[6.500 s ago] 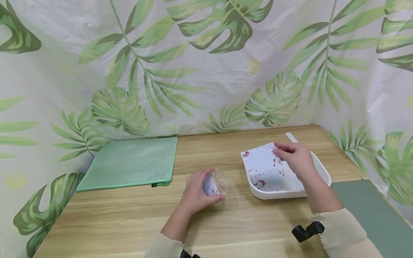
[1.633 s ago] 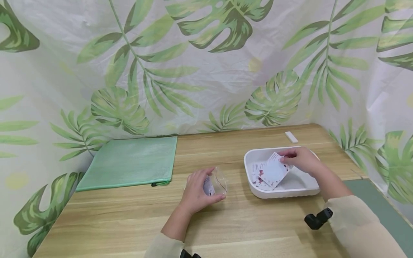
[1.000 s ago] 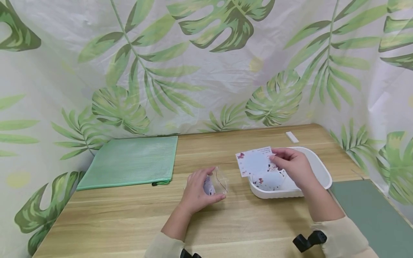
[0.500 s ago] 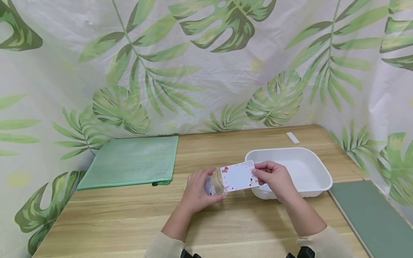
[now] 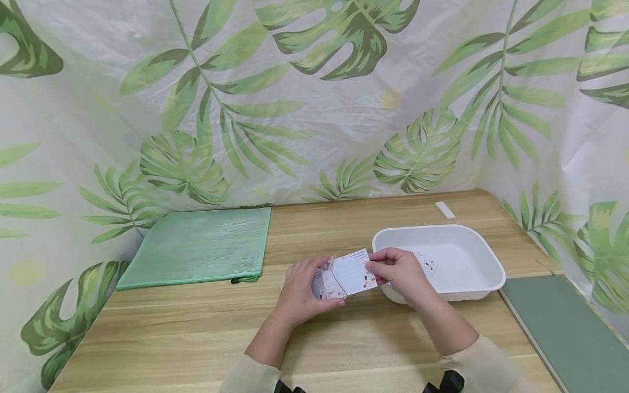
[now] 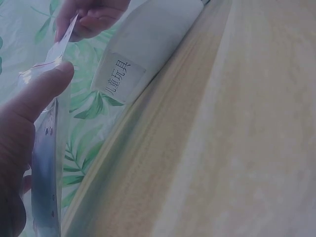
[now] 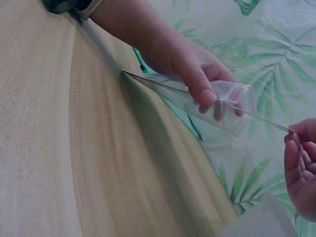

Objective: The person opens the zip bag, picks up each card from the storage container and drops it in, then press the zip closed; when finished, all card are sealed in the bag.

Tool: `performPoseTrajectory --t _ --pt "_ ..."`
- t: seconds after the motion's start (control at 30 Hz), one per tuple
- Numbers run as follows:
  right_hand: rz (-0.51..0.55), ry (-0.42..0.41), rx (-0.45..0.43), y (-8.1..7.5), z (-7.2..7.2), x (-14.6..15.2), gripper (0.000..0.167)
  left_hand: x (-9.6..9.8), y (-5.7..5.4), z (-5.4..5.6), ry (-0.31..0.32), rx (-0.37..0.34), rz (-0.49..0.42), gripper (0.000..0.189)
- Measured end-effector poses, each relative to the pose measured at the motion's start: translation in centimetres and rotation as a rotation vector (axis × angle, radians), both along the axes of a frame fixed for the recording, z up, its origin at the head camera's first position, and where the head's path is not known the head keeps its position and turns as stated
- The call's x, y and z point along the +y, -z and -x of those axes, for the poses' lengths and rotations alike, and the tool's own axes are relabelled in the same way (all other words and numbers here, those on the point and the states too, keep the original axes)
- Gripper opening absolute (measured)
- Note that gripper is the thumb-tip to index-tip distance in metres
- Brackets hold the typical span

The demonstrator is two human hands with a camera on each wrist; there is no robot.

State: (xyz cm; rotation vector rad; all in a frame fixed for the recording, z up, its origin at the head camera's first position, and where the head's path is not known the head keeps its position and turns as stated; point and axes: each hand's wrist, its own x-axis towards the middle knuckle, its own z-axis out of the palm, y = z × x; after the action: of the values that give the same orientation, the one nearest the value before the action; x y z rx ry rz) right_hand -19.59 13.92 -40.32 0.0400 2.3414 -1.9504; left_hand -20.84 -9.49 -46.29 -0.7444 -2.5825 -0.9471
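My left hand (image 5: 301, 292) grips a clear zip bag (image 7: 229, 106) by its sides, with its mouth facing right and printed cards inside. In the head view my right hand (image 5: 399, 272) pinches the right end of a white card (image 5: 352, 272) with small red-brown prints. The card's left part is inside the bag mouth; its right part sticks out. Edge-on, the card shows as a thin line in the right wrist view. Just behind the right hand stands a white plastic basin (image 5: 462, 262), with another printed card (image 5: 426, 263) lying at its left side, partly hidden by the hand.
A green mesh zip pouch (image 5: 196, 248) lies at the back left of the wooden table (image 5: 196, 338). Behind the basin is a small white block (image 5: 445, 210). A grey-green board (image 5: 570, 322) lies at the right edge. A leaf-patterned curtain (image 5: 314, 109) hangs behind.
My right hand took the card out of the basin and carried it left to the bag. Its left end has since slid into the bag mouth. The left hand has stayed in place.
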Motion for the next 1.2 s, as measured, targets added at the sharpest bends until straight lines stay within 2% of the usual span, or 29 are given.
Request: performPoseTrajectory --t 0.2,0.4,0.57,0.73,0.9,1.03,1.2 --pt "-0.005 -0.086 -0.008 0.9 0.4 -1.7 0.030 0.1 0.1 0.0 0.003 0.031 0.008 0.087" --pt "-0.001 -0.163 -0.017 1.7 0.5 -3.0 0.031 0.1 0.0 -0.1 0.006 0.015 -0.002 0.085" --pt "-0.033 -0.130 0.004 2.1 0.6 -3.9 0.028 0.1 0.1 -0.2 0.008 0.022 -0.004 0.084" --pt "-0.137 -0.085 0.053 2.3 0.6 -4.5 0.021 0.1 0.1 -0.2 0.009 0.034 -0.005 0.083" --pt "-0.216 -0.084 0.072 2.3 0.7 -4.9 0.017 0.1 0.1 -0.3 0.008 0.029 -0.009 0.083" --pt "-0.173 -0.080 0.044 1.4 0.7 -4.0 0.022 0.1 0.0 -0.3 0.003 0.004 -0.013 0.084" --pt "-0.173 -0.036 0.049 -0.3 1.8 -0.8 0.028 0.1 -0.2 -0.2 0.001 -0.025 -0.030 0.087"
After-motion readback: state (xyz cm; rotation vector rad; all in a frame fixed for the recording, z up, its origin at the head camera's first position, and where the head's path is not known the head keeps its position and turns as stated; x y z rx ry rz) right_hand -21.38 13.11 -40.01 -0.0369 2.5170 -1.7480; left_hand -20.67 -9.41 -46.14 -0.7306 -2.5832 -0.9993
